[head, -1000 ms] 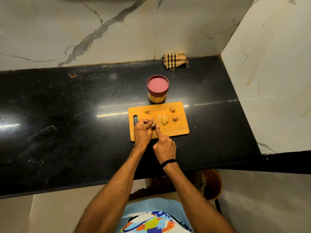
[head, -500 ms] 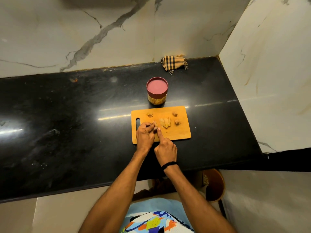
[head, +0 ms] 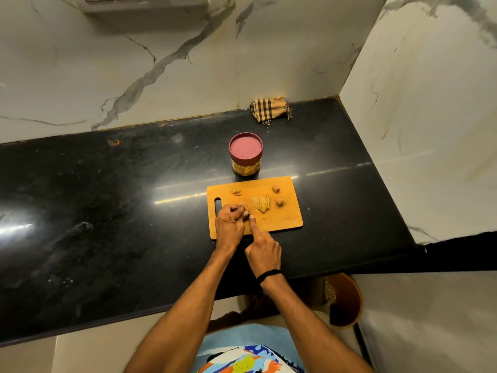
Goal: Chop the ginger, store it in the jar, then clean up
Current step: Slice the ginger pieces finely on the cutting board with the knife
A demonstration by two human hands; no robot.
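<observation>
We log hands unmoved: left hand (head: 229, 224) pinches tan ginger stub (head: 245, 210); right hand (head: 265, 251) grips thin knife (head: 249, 213). Pale slices (head: 261, 203) just beyond them on orange wooden board (head: 285, 222).

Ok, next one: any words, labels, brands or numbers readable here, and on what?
No text can be read here.
On the jar, the gold side below the maroon lid may carry print: too small and blurred.
On the shirt, a colourful pattern, no legible letters.

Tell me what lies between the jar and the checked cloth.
Only bare black counter separates the jar from the checked cloth, as the head view shows.
</observation>
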